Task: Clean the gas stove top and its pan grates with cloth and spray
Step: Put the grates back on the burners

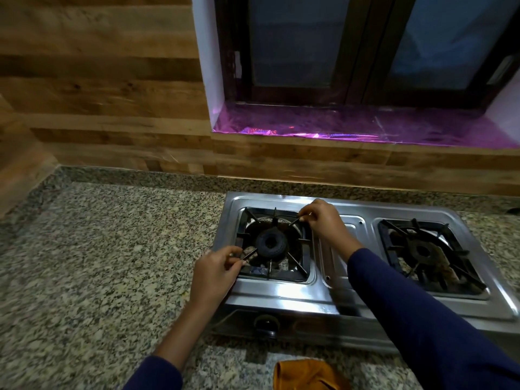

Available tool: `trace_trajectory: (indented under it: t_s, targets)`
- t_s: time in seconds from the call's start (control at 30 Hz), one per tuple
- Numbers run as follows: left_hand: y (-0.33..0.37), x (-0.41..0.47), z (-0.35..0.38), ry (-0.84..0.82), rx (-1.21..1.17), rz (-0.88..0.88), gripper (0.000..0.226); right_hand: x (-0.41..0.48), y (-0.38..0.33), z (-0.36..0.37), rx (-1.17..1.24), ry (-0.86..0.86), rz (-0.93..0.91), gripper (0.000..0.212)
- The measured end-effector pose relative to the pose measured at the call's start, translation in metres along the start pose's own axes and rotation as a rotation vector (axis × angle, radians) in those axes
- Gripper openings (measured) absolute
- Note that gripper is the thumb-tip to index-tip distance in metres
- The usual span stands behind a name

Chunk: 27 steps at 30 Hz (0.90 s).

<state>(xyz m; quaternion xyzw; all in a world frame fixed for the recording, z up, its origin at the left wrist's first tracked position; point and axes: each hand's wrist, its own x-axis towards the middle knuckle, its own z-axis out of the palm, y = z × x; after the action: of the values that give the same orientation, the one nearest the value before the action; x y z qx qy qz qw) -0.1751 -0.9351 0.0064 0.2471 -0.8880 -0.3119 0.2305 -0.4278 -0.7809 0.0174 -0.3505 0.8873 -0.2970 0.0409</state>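
A steel two-burner gas stove sits on the granite counter. Its left black pan grate lies around the left burner. My left hand pinches the grate's near-left prong. My right hand pinches its far-right prong. The right pan grate rests over a rusty, dirty burner at the right. An orange cloth lies folded on the counter in front of the stove. No spray bottle is in view.
Speckled granite counter stretches wide to the left of the stove. A wood-pattern wall runs behind, with a window and purple-lined sill above the stove. A stove knob faces me.
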Motion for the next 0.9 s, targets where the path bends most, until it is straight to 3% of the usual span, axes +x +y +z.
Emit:
trace_trajectory:
  t_s: [0.53, 0.77, 0.9]
  targets:
    - [0.0, -0.001, 0.003, -0.036, 0.041, 0.04, 0.025, 0.01, 0.008, 0.008, -0.039, -0.051, 0.023, 0.028]
    - [-0.003, -0.003, 0.001, -0.03, 0.09, 0.033, 0.019, -0.043, -0.003, 0.01, 0.223, 0.024, 0.093, 0.039]
    - [-0.001, -0.013, 0.0, 0.0, 0.17, 0.056, 0.021, -0.108, -0.021, 0.0, 0.361, 0.126, 0.119, 0.028]
